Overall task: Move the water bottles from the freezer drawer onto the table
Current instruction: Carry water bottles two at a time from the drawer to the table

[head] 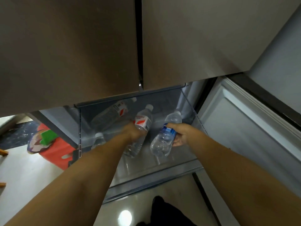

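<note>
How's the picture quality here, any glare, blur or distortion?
Head view: wide-angle bend curves the fridge doors; a glare spot shines on the floor; the freezer drawer is dim and soft; bottle labels are too blurred to read.

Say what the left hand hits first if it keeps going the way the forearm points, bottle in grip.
Probably the large bottle lying at the back of the freezer drawer. The left hand, gripping the red-labelled bottle, points up-right toward it; depth is unclear, so it may pass alongside.

Head view, close above, steeply down into freezer drawer (pixel 138 181).
</note>
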Tool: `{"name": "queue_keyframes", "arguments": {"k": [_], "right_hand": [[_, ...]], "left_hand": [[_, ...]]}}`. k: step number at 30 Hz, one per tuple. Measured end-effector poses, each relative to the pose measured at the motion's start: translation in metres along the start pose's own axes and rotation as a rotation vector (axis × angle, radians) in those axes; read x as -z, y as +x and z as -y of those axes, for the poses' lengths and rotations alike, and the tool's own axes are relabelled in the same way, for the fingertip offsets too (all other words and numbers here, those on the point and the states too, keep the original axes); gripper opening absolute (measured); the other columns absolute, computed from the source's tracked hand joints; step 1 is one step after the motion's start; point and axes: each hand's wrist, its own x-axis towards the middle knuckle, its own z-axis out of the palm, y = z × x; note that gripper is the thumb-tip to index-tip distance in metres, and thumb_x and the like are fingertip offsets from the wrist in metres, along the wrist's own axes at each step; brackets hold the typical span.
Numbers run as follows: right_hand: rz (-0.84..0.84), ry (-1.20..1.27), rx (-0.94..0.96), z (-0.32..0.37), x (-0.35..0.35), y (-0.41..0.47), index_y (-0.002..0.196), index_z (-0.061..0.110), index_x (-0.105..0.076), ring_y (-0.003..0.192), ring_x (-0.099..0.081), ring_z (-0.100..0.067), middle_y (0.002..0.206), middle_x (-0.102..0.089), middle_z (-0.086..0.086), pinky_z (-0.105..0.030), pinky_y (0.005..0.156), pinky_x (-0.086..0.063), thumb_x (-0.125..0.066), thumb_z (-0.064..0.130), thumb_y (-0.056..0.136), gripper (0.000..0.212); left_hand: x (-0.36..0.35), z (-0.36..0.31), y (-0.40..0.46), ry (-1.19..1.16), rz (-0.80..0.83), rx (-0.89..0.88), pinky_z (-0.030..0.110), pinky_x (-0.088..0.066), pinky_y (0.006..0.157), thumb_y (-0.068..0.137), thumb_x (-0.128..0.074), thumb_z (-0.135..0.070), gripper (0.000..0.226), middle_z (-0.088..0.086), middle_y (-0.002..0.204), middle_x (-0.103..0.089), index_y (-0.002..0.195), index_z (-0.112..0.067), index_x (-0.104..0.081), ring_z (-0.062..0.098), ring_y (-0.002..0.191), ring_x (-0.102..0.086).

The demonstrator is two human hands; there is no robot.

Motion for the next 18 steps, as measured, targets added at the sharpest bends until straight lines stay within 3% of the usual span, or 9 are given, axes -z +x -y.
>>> {"name": "queue_keyframes", "arguments": {"k": [4,8,11,13,15,18], "right_hand": [[0.091,0.191,0.054,0.0,-0.004,-0.026,0.126,0.007,-0.051,0.091,-0.064,-0.031,0.114,-0.063,-0.017,-0.051,0.08,-0.052,-0.068,0.022,0.087,0.044],[0.12,0.267,0.115,0.0,0.001,-0.056,0.131,0.008,-0.052,0.093,-0.065,-0.031,0.119,-0.062,-0.015,-0.05,0.075,-0.054,-0.066,0.022,0.086,0.05],[0.155,0.326,0.183,-0.01,0.01,-0.086,0.131,0.005,-0.05,0.096,-0.064,-0.03,0.122,-0.06,-0.015,-0.049,0.076,-0.055,-0.063,0.024,0.087,0.05],[0.194,0.394,0.257,-0.022,0.018,-0.103,0.132,0.006,-0.05,0.095,-0.065,-0.029,0.116,-0.061,-0.015,-0.047,0.076,-0.058,-0.061,0.027,0.087,0.05],[0.236,0.463,0.303,-0.031,0.022,-0.114,0.131,0.008,-0.053,0.09,-0.068,-0.029,0.107,-0.065,-0.015,-0.049,0.07,-0.059,-0.063,0.034,0.086,0.052],[0.201,0.601,0.37,-0.05,0.027,-0.13,0.12,0.01,-0.059,0.068,-0.072,-0.028,0.088,-0.069,-0.014,-0.044,0.062,-0.059,-0.073,0.042,0.078,0.054]], "left_hand": [[0.01,-0.007,-0.021,-0.145,0.095,-0.056,0.033,-0.051,0.077,0.076,-0.077,-0.027,0.05,0.009,0.108,-0.065,0.12,-0.011,-0.057,0.022,0.09,-0.063],[0.02,-0.017,-0.05,-0.25,0.242,-0.136,0.041,-0.056,0.082,0.081,-0.073,-0.023,0.047,0.016,0.11,-0.066,0.122,-0.007,-0.054,0.029,0.092,-0.066],[0.024,-0.028,-0.078,-0.27,0.317,-0.181,0.037,-0.056,0.078,0.082,-0.071,-0.024,0.041,0.012,0.107,-0.067,0.117,-0.011,-0.055,0.026,0.092,-0.067],[0.022,-0.034,-0.096,-0.258,0.354,-0.225,0.036,-0.056,0.079,0.083,-0.069,-0.026,0.042,0.011,0.108,-0.067,0.12,-0.012,-0.054,0.025,0.094,-0.067],[0.022,-0.042,-0.112,-0.283,0.38,-0.257,0.035,-0.055,0.076,0.087,-0.065,-0.025,0.029,0.008,0.1,-0.068,0.113,-0.014,-0.056,0.023,0.088,-0.067],[0.022,-0.052,-0.138,-0.366,0.446,-0.297,0.034,-0.054,0.072,0.091,-0.061,-0.023,0.015,0.004,0.088,-0.069,0.104,-0.016,-0.057,0.02,0.078,-0.066]]}}
